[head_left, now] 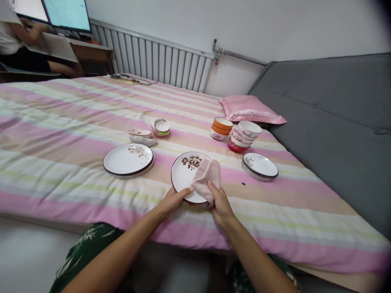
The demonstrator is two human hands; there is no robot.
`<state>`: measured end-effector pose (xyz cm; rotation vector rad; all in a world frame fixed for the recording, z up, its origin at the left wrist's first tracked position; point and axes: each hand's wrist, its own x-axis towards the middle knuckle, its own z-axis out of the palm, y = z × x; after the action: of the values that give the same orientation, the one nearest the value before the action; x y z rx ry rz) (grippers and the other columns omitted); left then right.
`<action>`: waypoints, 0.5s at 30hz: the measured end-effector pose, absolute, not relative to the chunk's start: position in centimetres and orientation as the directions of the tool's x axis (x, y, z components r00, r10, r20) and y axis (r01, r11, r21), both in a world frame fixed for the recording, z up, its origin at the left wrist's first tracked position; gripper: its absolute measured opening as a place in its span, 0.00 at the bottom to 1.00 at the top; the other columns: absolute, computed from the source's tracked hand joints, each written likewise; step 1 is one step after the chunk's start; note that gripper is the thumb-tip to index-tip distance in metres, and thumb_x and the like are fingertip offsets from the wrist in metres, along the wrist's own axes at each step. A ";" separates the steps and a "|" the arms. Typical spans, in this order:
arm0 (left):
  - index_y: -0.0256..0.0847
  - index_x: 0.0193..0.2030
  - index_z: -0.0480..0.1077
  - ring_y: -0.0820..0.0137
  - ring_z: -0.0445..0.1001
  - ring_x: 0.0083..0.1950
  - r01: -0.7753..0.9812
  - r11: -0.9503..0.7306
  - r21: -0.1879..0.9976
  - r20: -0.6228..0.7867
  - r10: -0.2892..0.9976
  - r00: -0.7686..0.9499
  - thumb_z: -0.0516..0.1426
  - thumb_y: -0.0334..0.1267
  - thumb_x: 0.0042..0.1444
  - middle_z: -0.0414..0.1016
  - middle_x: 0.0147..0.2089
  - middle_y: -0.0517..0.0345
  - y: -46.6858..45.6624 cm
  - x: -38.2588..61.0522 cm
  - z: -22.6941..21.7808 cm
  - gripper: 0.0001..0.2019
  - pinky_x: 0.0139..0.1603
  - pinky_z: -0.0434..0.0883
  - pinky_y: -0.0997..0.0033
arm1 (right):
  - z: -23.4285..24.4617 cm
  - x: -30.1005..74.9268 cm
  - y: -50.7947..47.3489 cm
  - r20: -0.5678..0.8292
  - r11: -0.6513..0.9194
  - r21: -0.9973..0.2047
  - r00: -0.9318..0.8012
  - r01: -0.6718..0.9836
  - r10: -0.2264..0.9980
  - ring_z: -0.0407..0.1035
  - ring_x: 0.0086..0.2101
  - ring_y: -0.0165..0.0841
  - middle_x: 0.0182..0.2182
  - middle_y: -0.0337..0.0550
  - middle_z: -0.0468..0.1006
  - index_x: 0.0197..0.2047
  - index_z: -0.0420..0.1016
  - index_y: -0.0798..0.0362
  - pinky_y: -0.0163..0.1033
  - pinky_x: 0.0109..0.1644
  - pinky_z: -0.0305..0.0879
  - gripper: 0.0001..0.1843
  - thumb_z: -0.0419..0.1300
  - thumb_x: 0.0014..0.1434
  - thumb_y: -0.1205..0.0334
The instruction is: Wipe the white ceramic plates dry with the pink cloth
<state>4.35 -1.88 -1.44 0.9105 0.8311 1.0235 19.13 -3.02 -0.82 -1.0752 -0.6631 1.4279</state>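
A white plate with a brown flower print [185, 175] is held over the near edge of the bed. My left hand [173, 200] grips its near rim from below, fingers closed on it. My right hand [220, 205] is closed on a pink cloth [207, 176] that lies pressed on the plate's right side. Left of it a stack of similar plates [128, 159] rests on the striped blanket, and a second stack of plates [260, 166] lies to the right.
Orange bowls [222, 127] and red-and-white bowls [244, 136] are stacked behind. Small dishes [161, 127] and a shallow dish [141, 136] sit mid-bed. A pink pillow [251, 109], grey sofa [336, 122], radiator [159, 61]; another person sits at a desk [18, 36] far left.
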 end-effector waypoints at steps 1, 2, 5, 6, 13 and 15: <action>0.33 0.50 0.67 0.63 0.74 0.38 -0.328 0.266 0.907 -0.155 0.932 0.327 0.62 0.41 0.46 0.76 0.41 0.49 -1.9 4.2 -1.2 0.24 0.36 0.70 0.69 | -0.8 19.2 -3.0 -0.232 -0.164 -0.877 0.098 -0.452 0.968 0.74 0.32 0.35 0.34 0.45 0.80 0.44 0.72 0.58 0.35 0.34 0.71 0.21 0.62 0.50 0.53; 0.33 0.49 0.68 0.63 0.74 0.36 -0.313 0.288 0.905 -0.172 0.921 0.349 0.62 0.42 0.45 0.77 0.39 0.49 -1.9 4.1 -1.0 0.24 0.34 0.70 0.69 | -0.7 19.3 -2.9 -0.233 -0.165 -0.874 0.095 -0.457 0.968 0.74 0.32 0.34 0.34 0.45 0.80 0.44 0.72 0.58 0.35 0.34 0.71 0.21 0.62 0.49 0.53; 0.33 0.48 0.68 0.63 0.75 0.35 -0.301 0.318 0.899 -0.204 0.912 0.356 0.62 0.43 0.45 0.77 0.37 0.50 -1.7 3.6 -0.5 0.24 0.34 0.70 0.69 | -0.6 19.8 -2.7 -0.230 -0.169 -0.873 0.082 -0.458 0.970 0.74 0.30 0.34 0.33 0.45 0.80 0.43 0.73 0.58 0.35 0.33 0.70 0.21 0.63 0.49 0.54; 0.34 0.49 0.68 0.63 0.75 0.37 -0.314 0.316 0.895 -0.201 0.916 0.348 0.62 0.43 0.45 0.77 0.38 0.51 -1.5 3.4 -0.4 0.24 0.36 0.70 0.69 | -0.5 19.9 -2.6 -0.229 -0.169 -0.876 0.080 -0.452 0.970 0.74 0.30 0.34 0.33 0.45 0.80 0.42 0.73 0.58 0.35 0.33 0.70 0.20 0.63 0.49 0.54; 0.34 0.30 0.72 0.71 0.71 0.22 -0.357 0.288 0.889 -0.177 0.934 0.312 0.54 0.49 0.51 0.75 0.23 0.55 0.2 1.7 0.2 0.17 0.21 0.64 0.76 | -0.1 21.6 -2.2 -0.266 -0.201 -0.864 0.080 -0.462 0.961 0.73 0.28 0.33 0.30 0.44 0.80 0.36 0.76 0.60 0.34 0.32 0.69 0.16 0.64 0.47 0.56; 0.33 0.20 0.69 0.73 0.65 0.14 -0.254 0.304 0.918 -0.190 0.901 0.391 0.52 0.51 0.53 0.69 0.14 0.55 0.2 1.3 0.5 0.22 0.15 0.58 0.77 | 0.1 22.1 -2.1 -0.265 -0.210 -0.861 0.057 -0.464 0.963 0.73 0.28 0.33 0.30 0.44 0.80 0.35 0.76 0.59 0.33 0.32 0.69 0.14 0.64 0.48 0.57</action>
<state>1.30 0.25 0.49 0.9524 0.8327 0.8951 22.08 -2.14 0.13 -1.0727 -0.6428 1.4806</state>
